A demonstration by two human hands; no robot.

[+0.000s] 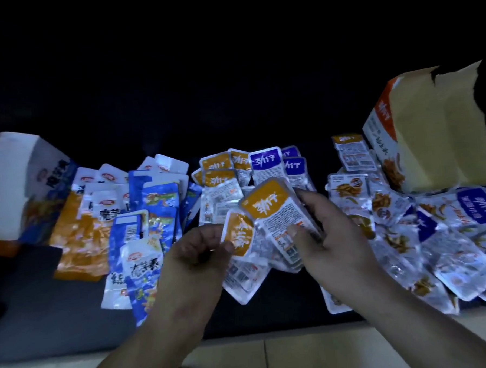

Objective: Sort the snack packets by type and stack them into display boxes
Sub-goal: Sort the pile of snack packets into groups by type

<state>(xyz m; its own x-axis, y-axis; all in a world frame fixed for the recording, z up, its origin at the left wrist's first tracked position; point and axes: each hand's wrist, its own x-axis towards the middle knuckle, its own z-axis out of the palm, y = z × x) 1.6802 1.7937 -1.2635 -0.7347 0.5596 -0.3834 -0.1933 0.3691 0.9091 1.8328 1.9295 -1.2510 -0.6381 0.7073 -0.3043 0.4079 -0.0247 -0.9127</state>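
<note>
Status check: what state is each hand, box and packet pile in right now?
Left hand: pinching one orange packet.
Right hand: gripping a stack of orange packets.
Orange box: open, flaps up, inside hidden.
Blue-white box: open, flap raised.
Remaining packets: loose in piles, unboxed.

Worktop [285, 308]: dark, near-black surface, front edge running L to R across lower frame. Lower-L section [46, 320] reads greyer; separate cover or just lighting, can't tell. Below the edge: pale floor [315, 354], one straight seam [265, 360] approx. centre. Bkgd [229, 58] beyond worktop: unlit, too dark to make out.
</note>
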